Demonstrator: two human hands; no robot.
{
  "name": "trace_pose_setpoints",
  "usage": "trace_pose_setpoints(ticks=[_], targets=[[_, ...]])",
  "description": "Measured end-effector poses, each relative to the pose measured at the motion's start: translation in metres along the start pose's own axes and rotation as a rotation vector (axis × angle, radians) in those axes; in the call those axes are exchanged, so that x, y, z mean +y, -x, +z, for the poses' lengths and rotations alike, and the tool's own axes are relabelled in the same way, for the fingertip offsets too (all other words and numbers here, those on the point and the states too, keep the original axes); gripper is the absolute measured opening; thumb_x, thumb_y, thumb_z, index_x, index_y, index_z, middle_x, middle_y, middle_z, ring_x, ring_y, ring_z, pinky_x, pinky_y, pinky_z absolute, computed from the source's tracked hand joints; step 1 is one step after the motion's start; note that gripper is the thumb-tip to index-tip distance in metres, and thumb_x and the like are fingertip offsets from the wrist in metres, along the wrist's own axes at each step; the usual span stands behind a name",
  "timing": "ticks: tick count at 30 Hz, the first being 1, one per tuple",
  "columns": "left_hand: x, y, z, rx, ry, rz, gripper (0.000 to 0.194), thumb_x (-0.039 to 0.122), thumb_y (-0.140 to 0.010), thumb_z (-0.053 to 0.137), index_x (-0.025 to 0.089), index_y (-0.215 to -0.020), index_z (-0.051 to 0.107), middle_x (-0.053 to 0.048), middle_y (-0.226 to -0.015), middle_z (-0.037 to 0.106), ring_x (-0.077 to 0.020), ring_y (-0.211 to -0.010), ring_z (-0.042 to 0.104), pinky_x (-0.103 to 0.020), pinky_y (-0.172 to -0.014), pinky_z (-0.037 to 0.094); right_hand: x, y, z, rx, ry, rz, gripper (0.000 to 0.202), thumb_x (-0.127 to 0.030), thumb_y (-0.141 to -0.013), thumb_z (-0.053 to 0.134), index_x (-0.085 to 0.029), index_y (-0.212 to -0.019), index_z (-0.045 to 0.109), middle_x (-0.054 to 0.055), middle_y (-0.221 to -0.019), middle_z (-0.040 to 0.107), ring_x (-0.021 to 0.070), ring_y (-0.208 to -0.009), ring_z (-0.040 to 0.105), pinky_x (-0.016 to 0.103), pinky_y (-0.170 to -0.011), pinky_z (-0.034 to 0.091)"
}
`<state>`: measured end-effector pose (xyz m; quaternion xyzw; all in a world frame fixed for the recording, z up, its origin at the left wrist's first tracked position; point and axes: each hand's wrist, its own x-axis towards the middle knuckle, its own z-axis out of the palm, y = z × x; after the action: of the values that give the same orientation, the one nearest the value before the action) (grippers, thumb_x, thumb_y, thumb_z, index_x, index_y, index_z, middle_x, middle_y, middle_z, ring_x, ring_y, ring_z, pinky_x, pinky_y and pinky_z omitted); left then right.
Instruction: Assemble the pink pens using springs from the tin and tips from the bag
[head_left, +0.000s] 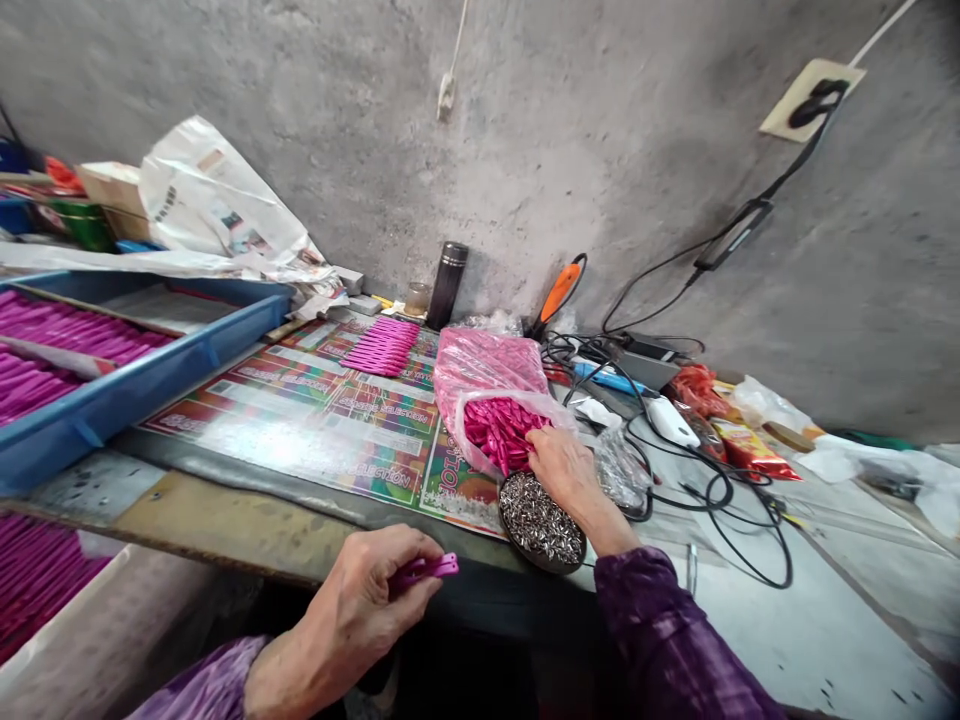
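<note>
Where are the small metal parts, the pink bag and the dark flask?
Small metal parts [540, 518]: head view, middle of the heap.
Pink bag [491, 362]: head view, its back part.
Dark flask [448, 288]: head view, middle of its side.

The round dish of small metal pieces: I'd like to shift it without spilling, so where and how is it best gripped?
Probably by the outer edge of the dish, coming from the near left. Loose metal pieces fill its round top, so a grip from above would dig into them. The pink bag crowds its far side, and the right hand its far right.
</note>
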<state>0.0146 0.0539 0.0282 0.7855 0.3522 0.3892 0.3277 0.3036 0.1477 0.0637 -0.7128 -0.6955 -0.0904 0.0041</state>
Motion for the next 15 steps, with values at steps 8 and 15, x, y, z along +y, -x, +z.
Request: trace_pose_setpoints(ticks=[8, 15], targets=[[-0.003, 0.002, -0.005, 0.020, 0.001, -0.004, 0.013, 0.014, -0.087, 0.063, 0.021, -0.090, 0.074, 0.004, -0.072, 0.070, -0.0079, -0.061, 0.060, -0.017, -0.058, 0.041, 0.006, 0.010, 0.001, 0.038, -0.069, 0.037, 0.023, -0.006, -0.087, 0.051, -0.020, -0.095, 0.069, 0.012, -0.103, 0.071, 0.0262, -0.099, 0.066, 0.032, -0.079, 0.045], [0.000, 0.003, -0.005, 0.031, 0.008, 0.007, 0.012, 0.017, -0.088, 0.062, 0.018, -0.088, 0.074, 0.002, -0.070, 0.069, -0.0082, -0.059, 0.059, -0.018, -0.054, 0.038, 0.018, 0.025, 0.004, 0.160, -0.293, 0.052, 0.022, -0.010, -0.083, 0.052, -0.020, -0.088, 0.071, 0.011, -0.094, 0.073, 0.0260, -0.090, 0.068, 0.036, -0.083, 0.048]])
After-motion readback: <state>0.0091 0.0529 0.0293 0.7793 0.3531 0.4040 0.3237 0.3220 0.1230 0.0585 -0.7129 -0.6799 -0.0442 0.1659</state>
